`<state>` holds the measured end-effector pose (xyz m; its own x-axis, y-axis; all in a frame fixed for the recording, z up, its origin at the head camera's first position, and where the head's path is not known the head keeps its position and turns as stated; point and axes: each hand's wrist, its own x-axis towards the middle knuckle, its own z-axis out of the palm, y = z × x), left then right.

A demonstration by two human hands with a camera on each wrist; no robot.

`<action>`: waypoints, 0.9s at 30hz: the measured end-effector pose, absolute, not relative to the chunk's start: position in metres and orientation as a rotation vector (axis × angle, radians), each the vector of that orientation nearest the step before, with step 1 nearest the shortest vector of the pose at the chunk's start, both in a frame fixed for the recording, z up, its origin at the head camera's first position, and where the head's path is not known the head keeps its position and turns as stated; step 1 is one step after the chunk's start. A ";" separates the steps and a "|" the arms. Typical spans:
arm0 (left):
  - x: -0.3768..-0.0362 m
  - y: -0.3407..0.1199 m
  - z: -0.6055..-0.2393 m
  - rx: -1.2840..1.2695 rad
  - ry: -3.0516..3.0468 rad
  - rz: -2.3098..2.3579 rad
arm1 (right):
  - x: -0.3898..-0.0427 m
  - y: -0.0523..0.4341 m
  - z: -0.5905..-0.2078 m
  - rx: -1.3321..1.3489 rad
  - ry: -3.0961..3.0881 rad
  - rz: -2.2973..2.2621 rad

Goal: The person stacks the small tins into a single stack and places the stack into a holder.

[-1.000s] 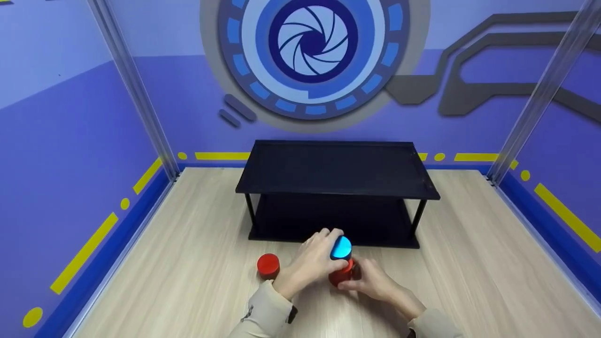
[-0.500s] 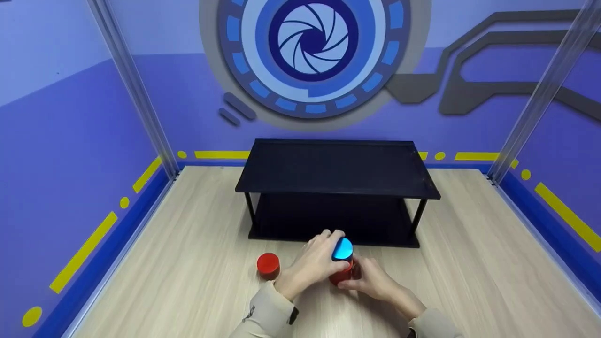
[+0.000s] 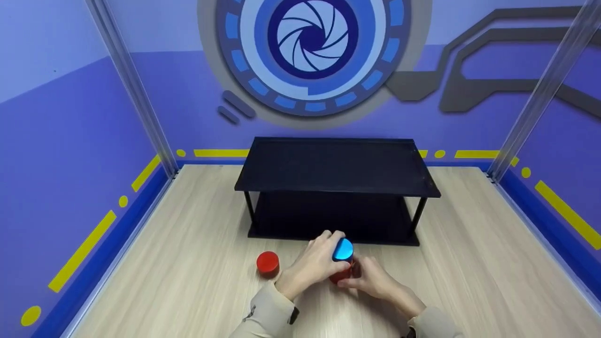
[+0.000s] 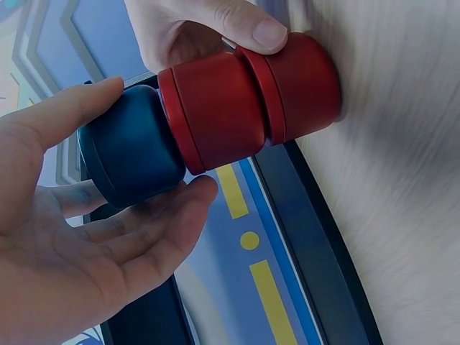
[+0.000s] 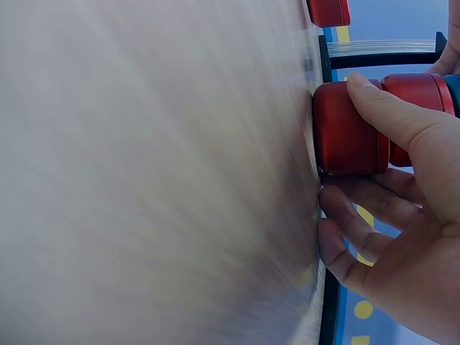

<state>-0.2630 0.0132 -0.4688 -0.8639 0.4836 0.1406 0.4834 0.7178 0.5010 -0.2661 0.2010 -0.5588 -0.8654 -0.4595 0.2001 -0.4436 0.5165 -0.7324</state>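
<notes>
Little has moved since a second ago: both my hands have stayed on the same small stack, and only my view has tipped slightly so the whole scene sits a touch higher. My left hand (image 3: 312, 263) is curled round the blue round cap-shaped block (image 3: 342, 249) at the top, thumb on one side and fingers on the other, as the left wrist view shows plainly (image 4: 133, 147). My right hand (image 3: 371, 280) holds the lowest red cylindrical block (image 5: 350, 129) with thumb over it and fingers curled beneath, steadying it where it stands on the pale wooden table (image 3: 197, 263). Between the two sits a second red cylindrical block (image 4: 215, 118), pressed against both neighbours, so the stack is three pieces high. It stands just in front of the black two-tier metal shelf (image 3: 335, 169), near the lower tier's front edge. A loose red cylinder (image 3: 268, 263) stands apart on the table to the left of my left hand. By my judgement the step in hand is seating or aligning the blue piece on the red ones, and the stack leans a little in my grip. What comes next, I reckon, calls for keeping the base pinned with the right hand while the left squares the top piece, since a careless release could topple the column.
</notes>
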 end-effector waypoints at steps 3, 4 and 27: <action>-0.264 0.013 -0.469 0.813 2.906 0.851 | -0.266 0.201 -0.558 -0.819 2.722 -1.307; -0.264 0.014 -0.470 0.814 2.904 0.855 | -0.266 0.201 -0.558 -0.820 2.724 -1.310; -0.264 0.014 -0.477 0.773 2.891 0.849 | -0.267 0.200 -0.559 -0.847 2.777 -1.272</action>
